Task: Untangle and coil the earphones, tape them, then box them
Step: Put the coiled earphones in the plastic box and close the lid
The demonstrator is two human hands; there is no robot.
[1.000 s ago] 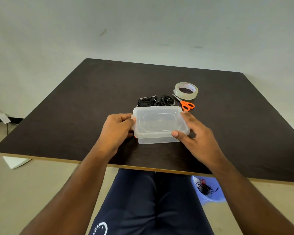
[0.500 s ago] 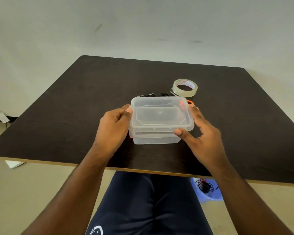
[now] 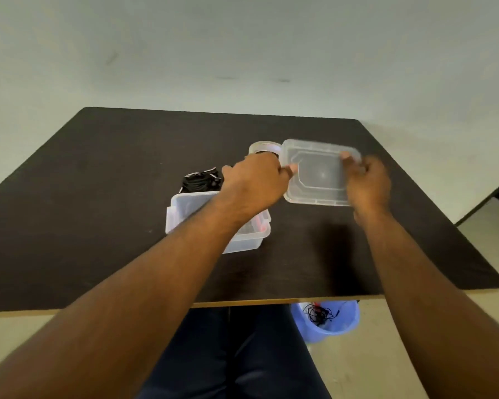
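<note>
I hold the clear plastic lid (image 3: 319, 174) above the right side of the table. My left hand (image 3: 257, 180) pinches its left edge and my right hand (image 3: 368, 182) grips its right edge. The open clear box (image 3: 182, 214) stands on the table under my left forearm, which covers most of it. A bundle of black earphones (image 3: 200, 182) lies just behind the box. The roll of clear tape (image 3: 264, 147) sits behind my left hand, partly hidden by the lid.
The dark table (image 3: 98, 182) ends at a near edge in front of my lap. A blue bin (image 3: 326, 321) with black cables in it stands on the floor below the table's right side. The scissors are out of sight.
The lid has come off the box and moved up and to the right in both hands. The box stays on the table, now open.
</note>
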